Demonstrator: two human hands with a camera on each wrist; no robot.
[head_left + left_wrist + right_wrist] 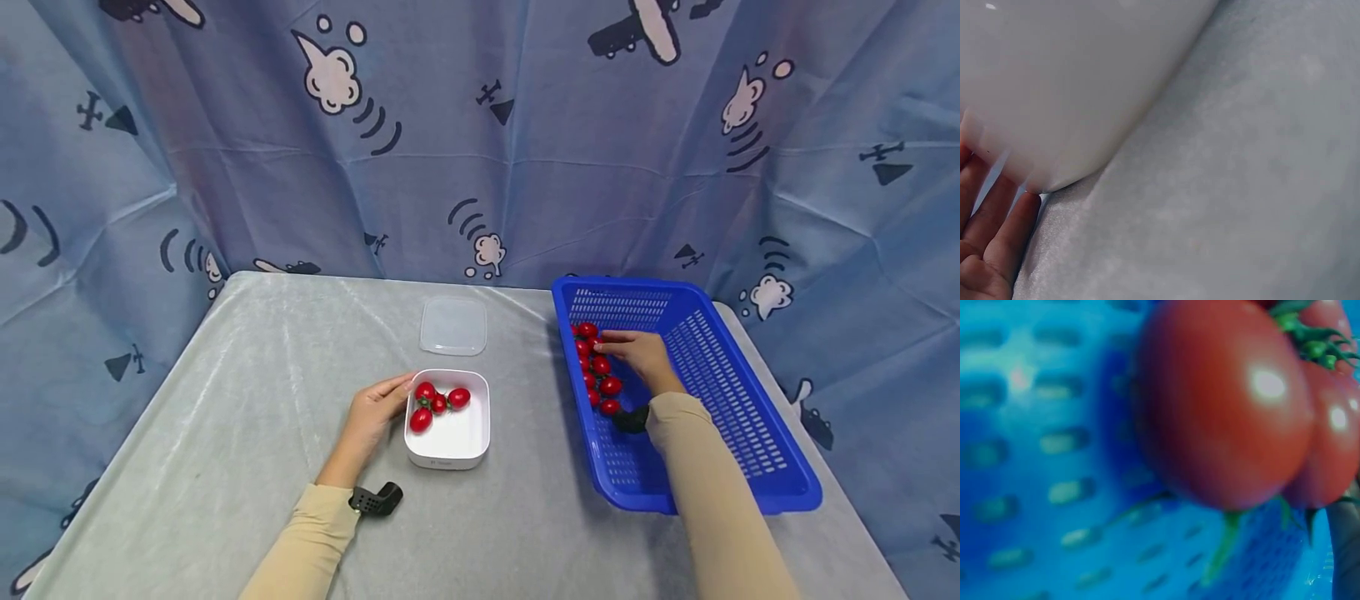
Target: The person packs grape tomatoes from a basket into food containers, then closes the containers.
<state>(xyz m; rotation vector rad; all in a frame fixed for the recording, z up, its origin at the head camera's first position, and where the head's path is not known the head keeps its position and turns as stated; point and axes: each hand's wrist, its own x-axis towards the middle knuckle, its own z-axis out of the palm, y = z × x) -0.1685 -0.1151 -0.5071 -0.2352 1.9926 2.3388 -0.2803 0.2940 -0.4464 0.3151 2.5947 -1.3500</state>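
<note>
A table (187,467) wears a pale grey cover (540,533) with faint creases running across it. Near the middle of the far edge lies a clear, square lid (453,326), flat. Just on the near side of it, well in from the left edge, a white box (448,462) stands upright. A blue basket (720,375) sits along the right edge, reaching to the far right corner.

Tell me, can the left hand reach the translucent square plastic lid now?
Probably yes: the lid lies uncovered just beyond the white square container, and the left hand, touching the container's left side, seems free to pass around it.
</note>
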